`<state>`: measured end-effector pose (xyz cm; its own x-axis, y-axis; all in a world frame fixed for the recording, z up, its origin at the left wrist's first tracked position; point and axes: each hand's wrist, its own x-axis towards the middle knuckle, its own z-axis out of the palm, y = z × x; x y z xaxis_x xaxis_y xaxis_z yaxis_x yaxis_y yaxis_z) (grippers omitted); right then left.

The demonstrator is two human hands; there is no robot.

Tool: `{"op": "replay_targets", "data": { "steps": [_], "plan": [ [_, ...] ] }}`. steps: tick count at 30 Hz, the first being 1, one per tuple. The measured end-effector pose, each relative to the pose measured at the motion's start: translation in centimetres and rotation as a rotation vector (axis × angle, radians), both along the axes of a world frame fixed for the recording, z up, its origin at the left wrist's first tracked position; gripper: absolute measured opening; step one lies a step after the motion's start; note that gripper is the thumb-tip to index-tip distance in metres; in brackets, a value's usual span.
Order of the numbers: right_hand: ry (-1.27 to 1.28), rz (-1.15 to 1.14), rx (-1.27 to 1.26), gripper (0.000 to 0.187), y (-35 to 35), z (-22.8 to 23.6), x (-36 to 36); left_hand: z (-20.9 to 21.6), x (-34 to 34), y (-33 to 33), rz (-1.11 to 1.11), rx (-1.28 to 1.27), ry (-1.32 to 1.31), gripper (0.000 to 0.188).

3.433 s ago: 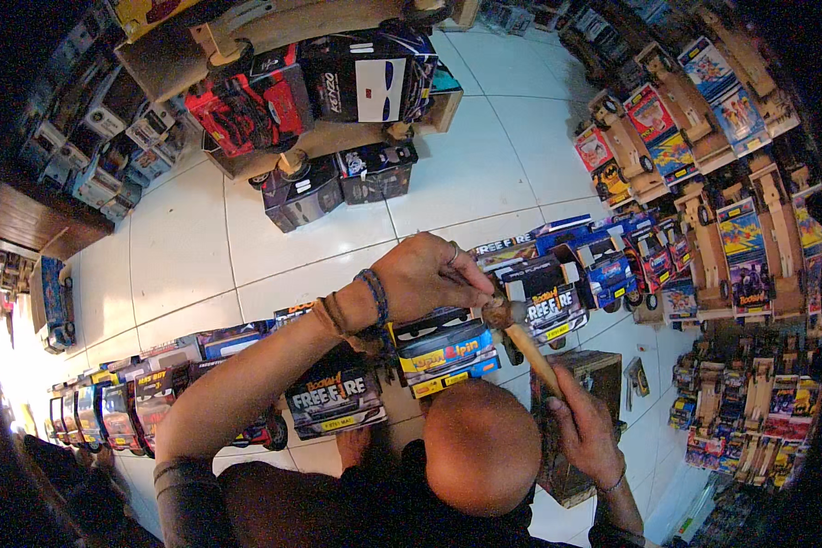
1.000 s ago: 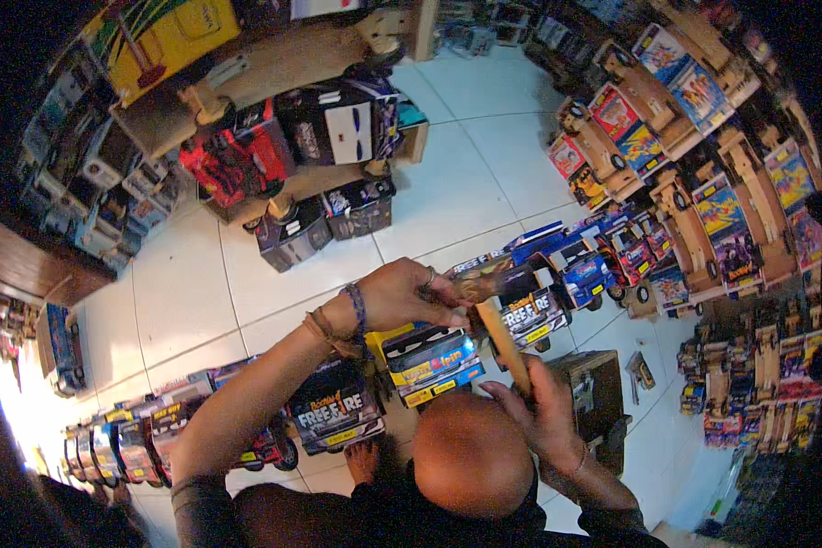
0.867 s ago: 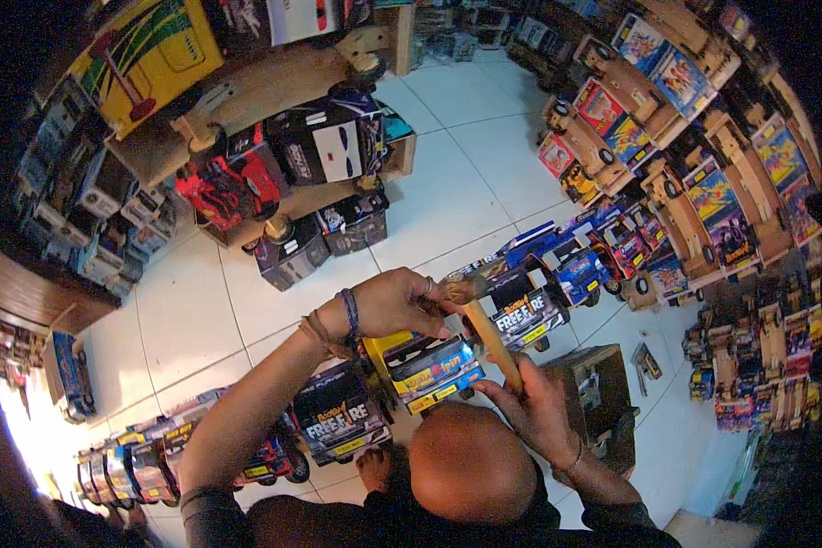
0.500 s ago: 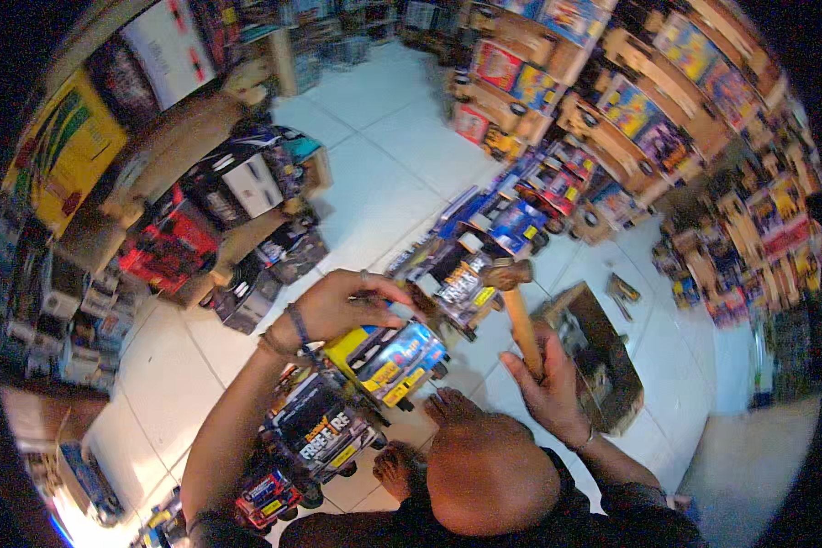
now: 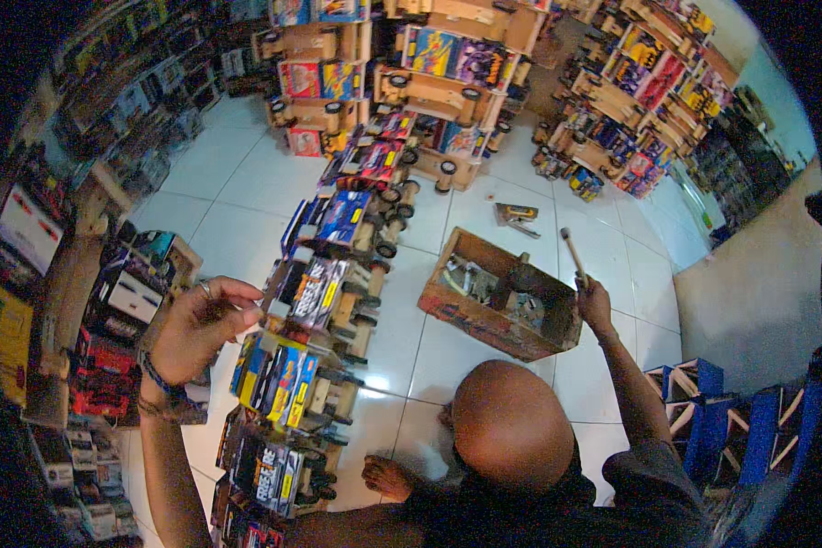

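Note:
In a row on the floor stand several wooden toy trucks with printed sides, among them a yellow-and-blue truck (image 5: 288,379) and a black-and-white truck (image 5: 312,292). My left hand (image 5: 196,333) hovers at the left side of these two, its thumb and forefinger pinched together. Whatever is between those fingertips is too small to make out. Out to the right, my right hand (image 5: 595,309) grips a hammer (image 5: 572,254) by its wooden handle, beside the right end of an open wooden box (image 5: 484,331). Loose small parts lie inside the box.
A small yellow-and-black item (image 5: 518,214) lies on the tiles beyond the box. Stacked wooden toy trucks (image 5: 438,87) rise at the back, with another stack (image 5: 644,100) farther right. Blue panelled pieces (image 5: 703,406) stand at the lower right. Boxy toys (image 5: 123,292) line the left.
The view has swung to the right. My right hand has carried the hammer away from the trucks to beyond the box's right end. My left hand's fingers have come together.

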<state>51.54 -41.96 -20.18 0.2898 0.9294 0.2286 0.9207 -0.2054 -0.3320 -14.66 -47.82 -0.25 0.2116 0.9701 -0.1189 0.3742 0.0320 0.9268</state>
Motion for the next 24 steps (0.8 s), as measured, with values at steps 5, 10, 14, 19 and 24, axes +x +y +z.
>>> {"op": "replay_targets", "data": {
  "steps": [5,10,14,19,24],
  "plan": [
    [-0.053,0.029,-0.193,0.034,-0.6,-3.4,2.8,2.3,11.1,3.3,-0.435,-0.027,0.009,0.027],
    [0.027,0.080,-0.143,0.028,-3.2,-2.6,2.2,-5.1,26.4,8.1,-0.800,0.224,0.163,0.027],
    [0.302,-0.005,-0.147,0.024,-5.2,-1.5,1.6,-15.9,39.4,7.6,-1.050,0.307,0.609,0.027],
    [0.307,-0.074,-0.153,0.028,-6.2,-1.6,1.3,-27.6,49.1,7.8,-0.931,0.341,0.660,0.023],
    [0.312,-0.095,-0.113,0.028,-6.7,-1.9,0.6,-31.3,52.3,7.6,-0.895,0.214,0.746,0.020]
  ]
}}
